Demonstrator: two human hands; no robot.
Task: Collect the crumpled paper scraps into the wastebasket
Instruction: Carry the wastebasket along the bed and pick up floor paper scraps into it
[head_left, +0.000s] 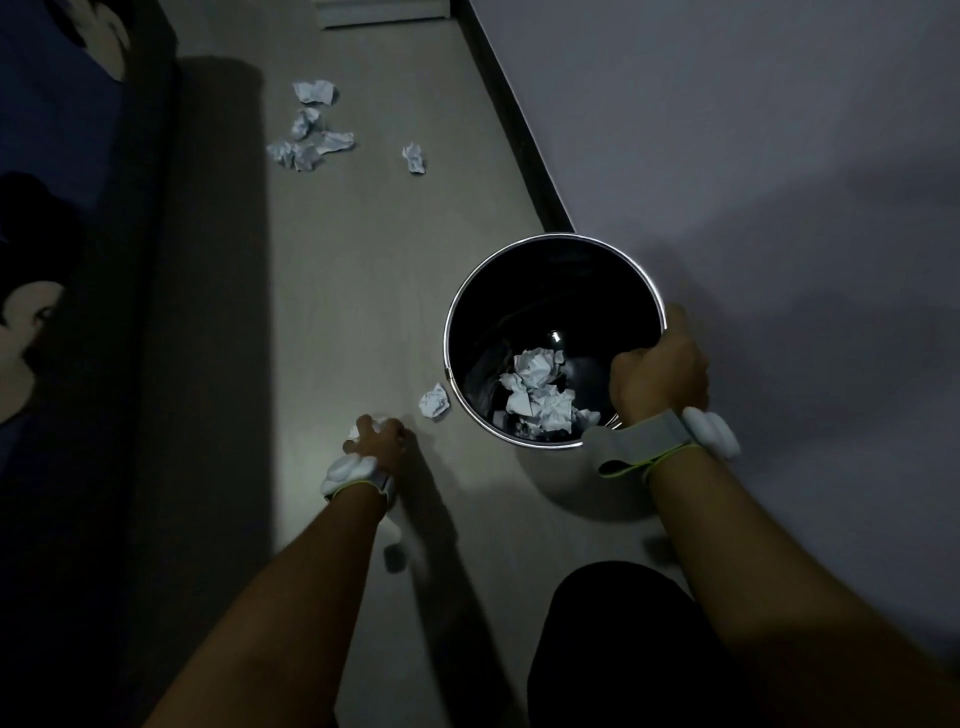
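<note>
At the far left a dark blue printed cloth is hanging beside the floor, a pale, smooth, faintly wood-grained surface. Far up it, the far scraps are lying in a loose cluster, each a white, sharply creased wad of paper. Lower down, the left hand is reaching to the floor on a straight arm, palm down, its fingers curling round the gripped scrap, which is mostly hidden; a white device on a wristband is sitting at the wrist. The lone scrap is lying apart, and the near scrap is lying just beside the wastebasket. That is a round bin with a black inside and a thin shiny metal rim, standing against the dark baseboard. The binned scraps are piling at its bottom. The right hand is clasping the near right rim, fingers folding inside, a grey strap circling the wrist. A plain matte wall is filling the right.
</note>
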